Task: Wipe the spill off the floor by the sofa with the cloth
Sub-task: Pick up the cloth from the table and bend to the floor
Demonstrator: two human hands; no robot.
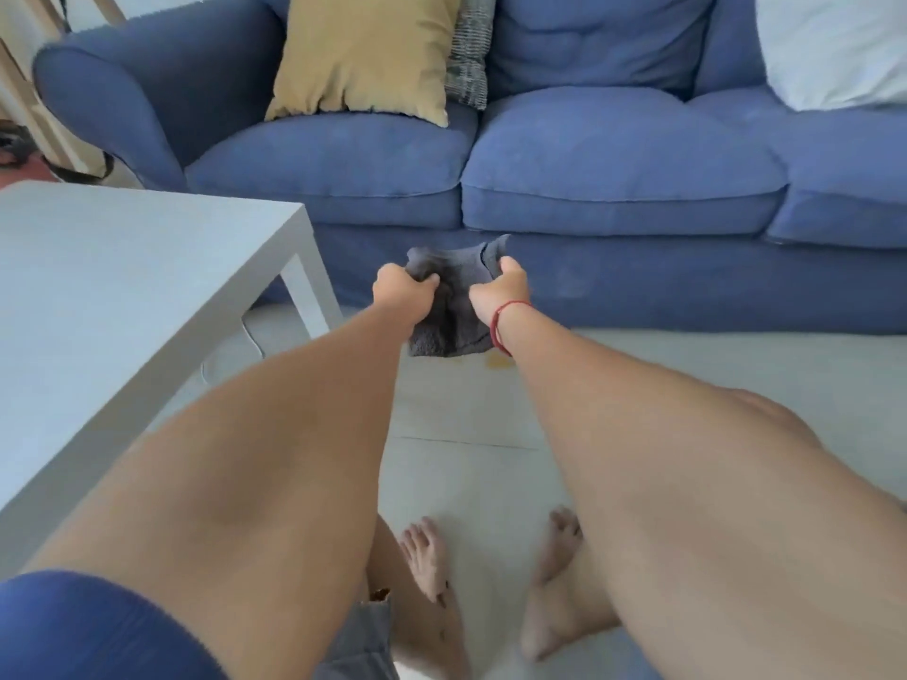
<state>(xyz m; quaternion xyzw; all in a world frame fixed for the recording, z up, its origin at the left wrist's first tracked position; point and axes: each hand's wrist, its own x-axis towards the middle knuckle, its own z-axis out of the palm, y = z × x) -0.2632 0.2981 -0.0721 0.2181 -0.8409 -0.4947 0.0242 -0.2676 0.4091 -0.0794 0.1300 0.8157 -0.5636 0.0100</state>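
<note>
A dark grey cloth point(454, 306) hangs between my two hands in front of the blue sofa point(618, 174). My left hand point(400, 287) grips its upper left part and my right hand point(503, 287), with a red string on the wrist, grips its upper right part. The cloth's lower edge hangs close above the pale tiled floor point(466, 414). A small yellowish spill point(498, 363) shows on the floor just below the cloth, beside my right forearm. Part of the spill may be hidden by the cloth and arm.
A white low table point(122, 287) stands at the left, its leg close to my left hand. Yellow point(363, 56), patterned point(471, 51) and white point(834, 46) cushions lie on the sofa. My bare feet point(491, 571) stand on the floor below.
</note>
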